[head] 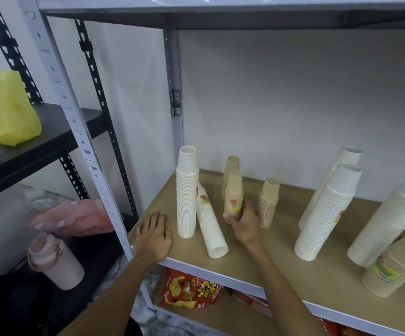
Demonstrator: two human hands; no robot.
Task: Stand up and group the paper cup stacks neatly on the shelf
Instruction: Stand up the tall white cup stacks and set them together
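On the brown shelf board (264, 241), a tall white cup stack (187, 192) stands upright at the left. A second white stack (210, 224) leans against it, open end toward me. My right hand (243, 223) grips the base of a tan cup stack (233, 196) held upright just above the board. Behind it stands another tan stack (231, 166), and a shorter tan stack (268, 202) is to the right. My left hand (154, 235) rests flat on the shelf's front left corner, holding nothing.
Several more white stacks (327, 214) lean at the right, with a tan stack (395, 265) lying at the far right. Snack bags (189, 289) sit on the shelf below. On the left rack are a yellow bag (5, 107), a pink bag (75, 218) and a pink bottle (56, 261).
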